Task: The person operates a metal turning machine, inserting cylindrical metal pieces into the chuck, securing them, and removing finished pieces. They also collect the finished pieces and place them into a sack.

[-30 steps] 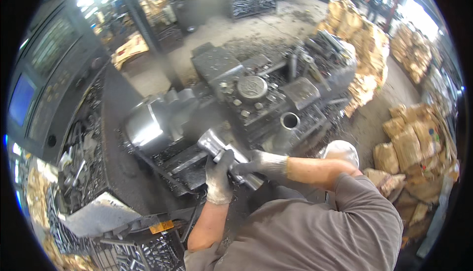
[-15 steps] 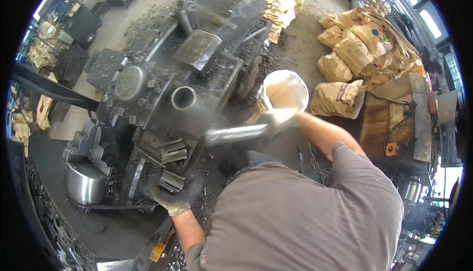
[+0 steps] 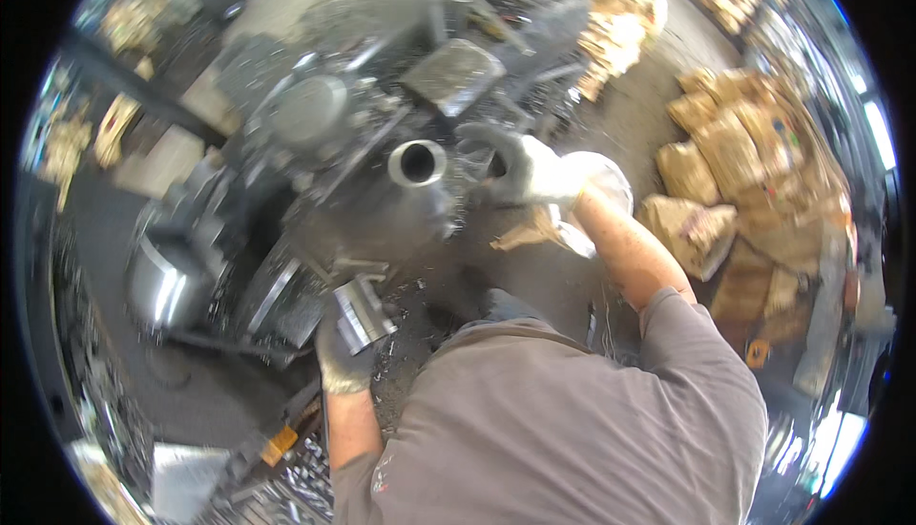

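Note:
My left hand [image 3: 345, 353], in a dirty work glove, is closed on a shiny, curved metal piece [image 3: 364, 315] with a lengthwise groove. It is beside the lower edge of the machine [image 3: 329, 210]. My gloved right hand [image 3: 525, 170] is stretched out right of a metal tube [image 3: 417, 162] whose open end faces up on the machine. The right thumb and fingers are spread in a C shape, with a dark gap and no part visible between them. A pale, round container [image 3: 613, 179] is partly hidden behind the right wrist.
A rectangular metal block [image 3: 453, 76] and a round metal disc [image 3: 310, 110] are on the machine beyond the tube. Brown paper sacks [image 3: 730, 153] are piled at the right. A heavy chuck-like metal part [image 3: 167, 282] stands at the left. Metal chips lie at the lower left.
My right hand has moved left toward the tube, and the shiny cylindrical part no longer shows in it. My left hand has lifted the grooved piece. The view has shifted and blurred.

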A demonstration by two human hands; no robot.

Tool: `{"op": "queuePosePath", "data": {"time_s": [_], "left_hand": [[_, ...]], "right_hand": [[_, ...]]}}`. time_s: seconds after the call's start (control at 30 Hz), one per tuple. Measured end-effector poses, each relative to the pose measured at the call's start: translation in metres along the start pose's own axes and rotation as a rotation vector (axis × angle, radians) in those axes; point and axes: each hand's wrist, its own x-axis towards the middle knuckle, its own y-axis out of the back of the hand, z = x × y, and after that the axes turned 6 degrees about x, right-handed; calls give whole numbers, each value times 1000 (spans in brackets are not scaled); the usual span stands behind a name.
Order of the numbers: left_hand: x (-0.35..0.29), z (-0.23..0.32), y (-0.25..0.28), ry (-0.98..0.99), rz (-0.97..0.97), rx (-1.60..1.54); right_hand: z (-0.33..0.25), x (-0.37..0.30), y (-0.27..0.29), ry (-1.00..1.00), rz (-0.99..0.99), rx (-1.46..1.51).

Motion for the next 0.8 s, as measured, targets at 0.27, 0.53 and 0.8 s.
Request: {"op": "queuePosePath", "data": {"time_s": [0.27,0.53,0.8], "left_hand": [[-16,-11,6,-47,103,58],[26,35,101,-367,202,109],[37,79,19,-920,-54,207]], "right_hand": [[-114,7,-106,421,-428,-18],[-81,46,-192,159,-380,-234],[-147,97,-216,-196,-531,370]]}}
